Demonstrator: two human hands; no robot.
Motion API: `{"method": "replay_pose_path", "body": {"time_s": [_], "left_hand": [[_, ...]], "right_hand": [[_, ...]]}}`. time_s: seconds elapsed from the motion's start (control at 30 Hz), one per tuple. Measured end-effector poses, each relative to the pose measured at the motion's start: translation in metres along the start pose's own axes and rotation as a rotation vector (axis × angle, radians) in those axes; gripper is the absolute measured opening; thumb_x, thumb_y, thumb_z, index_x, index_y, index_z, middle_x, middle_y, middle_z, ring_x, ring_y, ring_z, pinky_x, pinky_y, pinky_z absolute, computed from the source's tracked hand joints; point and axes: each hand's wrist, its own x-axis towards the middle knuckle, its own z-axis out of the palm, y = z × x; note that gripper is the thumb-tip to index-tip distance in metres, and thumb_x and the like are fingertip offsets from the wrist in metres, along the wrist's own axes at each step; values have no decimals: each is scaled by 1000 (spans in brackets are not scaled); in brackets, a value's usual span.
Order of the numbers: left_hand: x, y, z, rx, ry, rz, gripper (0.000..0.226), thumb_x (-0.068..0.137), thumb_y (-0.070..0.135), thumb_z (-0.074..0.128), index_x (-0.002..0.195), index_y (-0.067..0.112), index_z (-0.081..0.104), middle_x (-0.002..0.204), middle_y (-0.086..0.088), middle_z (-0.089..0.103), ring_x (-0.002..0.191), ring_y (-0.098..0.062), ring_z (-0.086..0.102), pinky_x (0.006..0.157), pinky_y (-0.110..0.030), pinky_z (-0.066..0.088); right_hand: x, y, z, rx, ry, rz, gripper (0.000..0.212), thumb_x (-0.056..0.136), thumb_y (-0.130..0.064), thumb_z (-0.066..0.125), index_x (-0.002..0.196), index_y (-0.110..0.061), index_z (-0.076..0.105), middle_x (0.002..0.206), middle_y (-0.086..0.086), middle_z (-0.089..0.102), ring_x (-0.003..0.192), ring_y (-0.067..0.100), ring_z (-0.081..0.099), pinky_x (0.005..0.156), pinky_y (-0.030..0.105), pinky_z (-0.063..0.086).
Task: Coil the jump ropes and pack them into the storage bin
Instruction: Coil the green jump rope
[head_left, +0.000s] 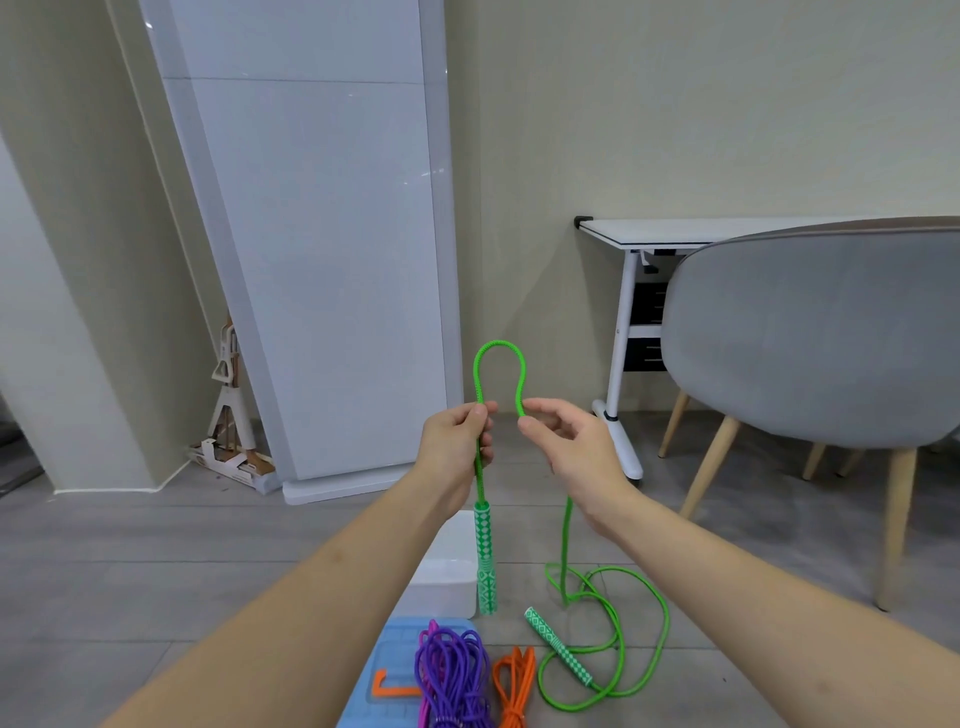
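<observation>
both hands raised over a grey floor: the left hand (457, 441) and right hand (566, 441) each pinch the green jump rope (498, 348), forming 1 loop above them; 1 handle (485, 561) dangles before the white storage bin (447, 571).

Grey plank floor (156, 561), white bin (447, 582), blue lid (384, 670), orange rope (514, 686), green rope's loose coils (623, 639)
</observation>
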Motion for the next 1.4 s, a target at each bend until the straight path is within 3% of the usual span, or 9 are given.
{"method": "replay_pose_path", "body": {"time_s": [0.37,0.5,0.7,0.8,0.9,1.03,1.17,1.33,1.4], "left_hand": [[2,-1,-10,33,-21,6,20,103,15,54,105,7,72,84,-4,62,70,-14,55,72,-33,52],[1,-1,-9,9,-39,-14,21,104,15,53,108,6,71,85,-4,62,69,-15,55,68,-31,52],[1,-2,-2,38,-76,-11,27,102,-3,45,123,2,62,85,-6,53,69,-14,50,67,-25,51],[1,-4,-2,60,-100,10,29,102,-3,46,125,2,61,84,-9,54,70,-15,51,67,-25,51],[0,-4,-4,24,-102,25,18,102,2,52,115,-1,65,85,-11,60,69,-16,57,69,-26,55],[1,-3,-4,-1,-96,0,16,103,7,53,106,-1,67,86,-10,63,70,-16,61,74,-28,59],[-2,-3,-3,20,-84,-26,15,103,10,53,105,3,66,86,-10,52,73,-18,54,77,-33,59],[-1,-3,-1,35,-91,0,18,103,9,54,110,0,68,84,-8,56,72,-18,55,76,-31,56],[-1,-4,0,25,-103,6,20,102,8,55,112,-3,68,82,-6,59,72,-19,55,76,-31,55]], "right_hand": [[0,-1,4,40,5,93,20,93,-2,63,103,-12,77,76,1,66,65,13,56,59,18,45],[-1,-3,3,67,11,64,18,91,-5,69,102,-16,78,74,-3,67,63,10,55,60,17,45],[-3,-11,4,18,-24,27,43,90,6,57,107,-30,75,80,1,64,70,8,53,69,20,47],[-4,-14,2,27,11,12,37,90,2,63,105,-28,76,91,-1,70,73,9,59,65,20,49],[-1,-14,0,41,89,11,27,90,0,68,108,-18,75,97,-2,72,70,6,61,63,13,47],[3,-12,-2,56,195,34,19,89,-1,70,101,-15,72,90,1,71,73,7,62,67,17,48],[5,-13,0,79,304,99,11,93,-6,67,96,-16,69,79,0,63,69,9,55,64,14,46],[5,-19,3,29,244,126,28,89,0,57,100,-18,76,73,-1,63,70,10,55,67,23,46],[2,-20,5,28,205,105,25,88,0,62,99,-17,76,76,2,67,71,11,59,66,24,47]]}}
